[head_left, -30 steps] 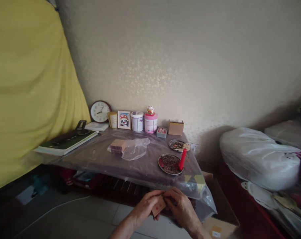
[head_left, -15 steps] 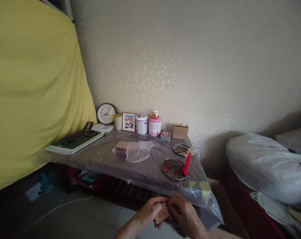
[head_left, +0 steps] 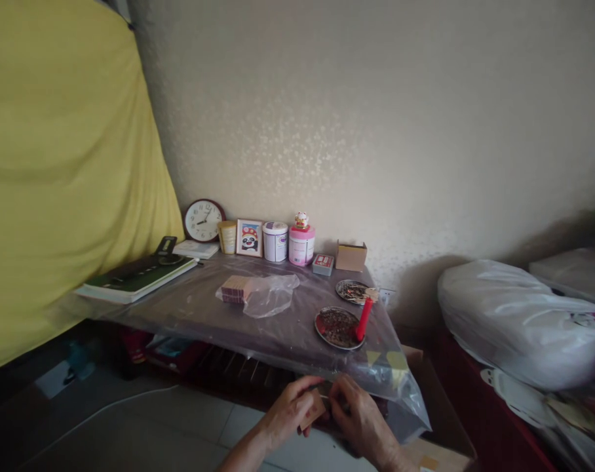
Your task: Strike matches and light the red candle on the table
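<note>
My left hand (head_left: 291, 412) is closed around a small tan matchbox (head_left: 313, 410) with red print, below the table's front edge. Close beside it, my right hand (head_left: 357, 414) pinches a thin pale matchstick (head_left: 323, 396), its end near the box. Beyond the hands, a red candle (head_left: 364, 319) stands, slightly tilted, on the right rim of a round metal plate (head_left: 329, 342) covered in dark burnt bits. A second plate (head_left: 344, 294) behind it holds several used matchsticks. A stack of matchboxes (head_left: 236, 288) lies partly in a clear plastic bag (head_left: 272, 295).
Clear plastic sheeting covers the table (head_left: 199, 314). Along the wall stand a clock (head_left: 204, 220), a framed panda picture (head_left: 249, 238), two tins (head_left: 276, 242), a card box (head_left: 322, 264) and an open carton (head_left: 351, 256). White bags (head_left: 518, 321) lie at right; a yellow curtain (head_left: 71, 164) hangs left.
The right hand has drawn slightly away from the matchbox, and a pale matchstick now shows between the hands. The view has shifted slightly to the right.
</note>
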Tool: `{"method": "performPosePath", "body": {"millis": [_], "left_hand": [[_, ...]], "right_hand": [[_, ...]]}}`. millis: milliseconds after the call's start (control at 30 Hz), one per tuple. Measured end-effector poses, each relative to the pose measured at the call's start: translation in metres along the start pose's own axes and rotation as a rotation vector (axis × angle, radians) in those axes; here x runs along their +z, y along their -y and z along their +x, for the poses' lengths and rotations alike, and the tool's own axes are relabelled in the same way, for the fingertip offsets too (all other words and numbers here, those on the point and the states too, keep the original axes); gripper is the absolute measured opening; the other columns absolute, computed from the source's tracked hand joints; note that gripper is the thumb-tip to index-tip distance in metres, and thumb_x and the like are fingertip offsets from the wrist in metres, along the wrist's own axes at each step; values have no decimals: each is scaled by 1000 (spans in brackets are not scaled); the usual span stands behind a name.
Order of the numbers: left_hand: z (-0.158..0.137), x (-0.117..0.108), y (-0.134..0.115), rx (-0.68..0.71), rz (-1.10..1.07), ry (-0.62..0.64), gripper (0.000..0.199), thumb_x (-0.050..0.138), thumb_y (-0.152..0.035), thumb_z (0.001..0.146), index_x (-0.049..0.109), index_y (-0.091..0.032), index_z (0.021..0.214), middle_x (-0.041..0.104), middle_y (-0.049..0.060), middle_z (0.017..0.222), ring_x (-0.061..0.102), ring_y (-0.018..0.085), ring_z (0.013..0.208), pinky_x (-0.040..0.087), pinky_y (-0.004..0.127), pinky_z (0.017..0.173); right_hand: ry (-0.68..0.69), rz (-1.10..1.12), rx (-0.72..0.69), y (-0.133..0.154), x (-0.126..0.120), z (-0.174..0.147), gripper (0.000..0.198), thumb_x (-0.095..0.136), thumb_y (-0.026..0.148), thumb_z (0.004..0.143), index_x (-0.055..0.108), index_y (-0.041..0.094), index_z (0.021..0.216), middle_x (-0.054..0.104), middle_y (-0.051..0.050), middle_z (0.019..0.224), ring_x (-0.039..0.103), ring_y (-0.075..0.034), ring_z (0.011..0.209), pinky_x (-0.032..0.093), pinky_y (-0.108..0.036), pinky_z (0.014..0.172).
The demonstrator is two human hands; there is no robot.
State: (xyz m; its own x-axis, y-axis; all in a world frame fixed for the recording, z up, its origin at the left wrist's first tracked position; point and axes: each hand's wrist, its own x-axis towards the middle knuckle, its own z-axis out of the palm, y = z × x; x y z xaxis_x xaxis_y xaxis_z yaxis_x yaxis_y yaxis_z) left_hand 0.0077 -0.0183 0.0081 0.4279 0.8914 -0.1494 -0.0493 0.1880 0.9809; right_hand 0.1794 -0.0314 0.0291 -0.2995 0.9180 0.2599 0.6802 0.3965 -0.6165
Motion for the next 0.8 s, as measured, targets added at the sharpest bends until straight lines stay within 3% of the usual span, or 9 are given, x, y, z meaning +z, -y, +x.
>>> {"method": "performPosePath", "body": {"millis": [100, 200, 400, 667, 800], "left_hand": [[-3, -1, -3, 37, -20, -32, 43, 46, -32, 78, 55, -14, 116, 68, 5, 73, 57, 14, 57, 39, 25, 52], [-4, -2, -6, 77, -56, -53, 40, 49, -29, 78, 58, -14, 114, 71, 7, 80, 62, 18, 73, 42, 27, 63], [-8, -3, -15, -35, 60, -89, 47, 46, -33, 79, 50, -18, 124, 71, 7, 83, 50, 10, 47, 29, 18, 36], [-8, -1, -13, -65, -23, -29, 49, 47, -32, 78, 44, -20, 126, 67, 6, 85, 52, 10, 42, 38, 22, 36], [-11, 2, -20, -77, -95, -6, 44, 48, -31, 77, 46, -21, 121, 67, 6, 86, 54, 11, 46, 41, 22, 38]], "right_hand": [[-14, 31, 32, -1, 0, 1, 14, 46, 10, 77, 56, 18, 70, 59, 1, 66, 56, -13, 62, 41, -22, 60], [-45, 69, -31, 2, -4, 1, 17, 47, 9, 77, 61, 19, 75, 61, 0, 74, 58, -14, 69, 43, -23, 65], [-51, 64, -50, 7, -12, 1, 19, 47, 10, 81, 63, 20, 81, 59, -2, 82, 58, -15, 75, 44, -24, 69], [-75, 169, -83, 9, -12, 0, 13, 49, 15, 83, 60, 20, 79, 60, -1, 79, 59, -15, 75, 45, -24, 71], [-77, 348, 12, 11, -10, 0, 11, 52, 26, 84, 61, 19, 81, 62, 0, 71, 60, -15, 68, 46, -24, 67]]}}
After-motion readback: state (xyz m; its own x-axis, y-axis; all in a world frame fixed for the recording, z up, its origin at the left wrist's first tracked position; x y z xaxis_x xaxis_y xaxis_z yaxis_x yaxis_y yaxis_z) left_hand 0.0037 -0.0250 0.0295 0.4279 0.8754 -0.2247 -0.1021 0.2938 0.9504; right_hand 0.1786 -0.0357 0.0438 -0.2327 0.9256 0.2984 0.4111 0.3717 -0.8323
